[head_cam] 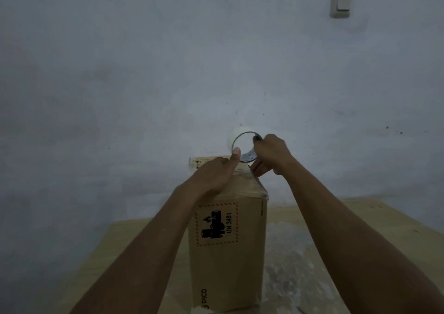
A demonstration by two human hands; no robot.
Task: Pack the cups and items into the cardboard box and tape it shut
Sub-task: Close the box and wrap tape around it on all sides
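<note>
Both bare forearms are stretched forward and upward from the lower corners toward the far top end of the box, which is stood upright on a wooden table against a pale wall. The box's near face is turned to the camera and is printed with a battery hazard label reading "UN 3481" and the word "PICO" near the bottom edge. The left hand is laid palm down on the box top, fingers together, with the thumb raised and pressed against the lower edge of the tape roll. The right hand is closed around the right side of the roll, the fingers curled over its rim, so that the roll is held on edge just above the far end of the box, its open centre facing the camera. A clear strip of tape appears to be run from the roll down onto the box top, though its edges are hard to make out. The far part of the box top is hidden by both hands. The table's right side is marked with pale patches. A light switch is mounted high on the wall to the right.
</note>
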